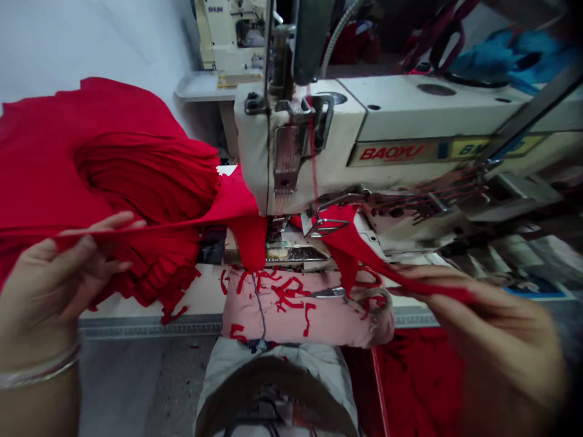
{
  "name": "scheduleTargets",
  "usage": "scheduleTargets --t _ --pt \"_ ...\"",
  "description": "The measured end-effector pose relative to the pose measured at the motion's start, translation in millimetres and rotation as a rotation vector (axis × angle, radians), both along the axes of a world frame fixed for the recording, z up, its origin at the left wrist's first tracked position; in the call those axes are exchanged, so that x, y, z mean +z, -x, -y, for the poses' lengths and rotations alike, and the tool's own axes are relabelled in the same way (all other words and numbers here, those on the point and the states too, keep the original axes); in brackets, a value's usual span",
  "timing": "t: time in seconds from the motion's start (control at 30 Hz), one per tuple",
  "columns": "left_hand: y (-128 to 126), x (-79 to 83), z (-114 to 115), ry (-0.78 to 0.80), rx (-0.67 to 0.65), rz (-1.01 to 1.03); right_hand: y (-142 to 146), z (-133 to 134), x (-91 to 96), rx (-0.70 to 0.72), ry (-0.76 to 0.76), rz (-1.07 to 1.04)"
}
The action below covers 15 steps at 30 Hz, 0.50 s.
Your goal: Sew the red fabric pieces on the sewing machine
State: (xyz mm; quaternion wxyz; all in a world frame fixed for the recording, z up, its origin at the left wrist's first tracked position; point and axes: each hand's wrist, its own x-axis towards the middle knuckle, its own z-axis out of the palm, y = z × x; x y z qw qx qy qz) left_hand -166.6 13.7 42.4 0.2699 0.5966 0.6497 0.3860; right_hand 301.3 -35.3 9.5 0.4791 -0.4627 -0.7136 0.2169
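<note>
Two hands work a length of cloth at a cream industrial sewing machine badged BAOYU. The red knit band stretches taut from the left hand across the needle area to the right hand. The left hand's fingers are spread, with the band caught between the thumb and fingers, and a metal bangle sits on that wrist. The right hand is blurred, but its fingers look drawn together, pinching the band's narrow tail.

The band passes beneath the machine's head near the metal presser foot, though the stitching point itself is hidden. To the left, a thick, gathered mass of red fabric hangs over the left hand, its ragged edge above the machine table. Only a short, twisted stretch shows on the right of the foot, so most of the cloth appears to lie on the left side. Which way it is travelling, and how much is stitched, can't be told from here.

Red scraps lie across a pink stuffed cushion in front of the machine. Down on the right, a bin holds more red material, its state unclear.
</note>
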Motion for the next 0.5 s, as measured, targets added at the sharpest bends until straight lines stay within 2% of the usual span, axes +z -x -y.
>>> scheduleTargets --t 0.07,0.1,0.17,0.2,0.23,0.3,0.37,0.43,0.5 --pt "-44.4 -2.1 -8.5 -0.099 0.012 0.327 22.3 -10.8 -0.1 -0.018 0.003 -0.285" --pt "-71.3 -6.7 -13.7 -0.143 -0.037 0.379 39.0 -19.4 -3.6 -0.005 -0.007 -0.312" --pt "-123.2 -22.5 -23.4 -0.189 -0.23 0.227 75.4 -38.8 -15.4 -0.026 -0.084 -0.184" --pt "-144.0 -32.9 -27.1 -0.225 -0.355 0.066 91.6 -47.5 -22.6 -0.027 -0.103 -0.011" --pt "-159.5 -43.5 -29.6 -0.304 -0.442 -0.107 104.6 -54.4 -29.9 -0.041 -0.202 0.158" --pt "-173.3 -61.8 -31.0 -0.472 -0.522 -0.421 119.5 -60.8 -42.4 -0.09 -0.352 0.458" --pt "-169.5 -70.8 -28.0 -0.587 -0.517 -0.657 122.2 -58.9 -50.2 -0.149 -0.436 0.662" --pt "-159.9 -69.7 -22.4 -0.603 -0.514 -0.83 120.1 -53.9 -53.2 -0.175 -0.457 0.748" --pt "-154.1 -63.2 -16.6 -0.556 -0.531 -0.953 119.1 -50.8 -53.4 -0.162 -0.439 0.709"
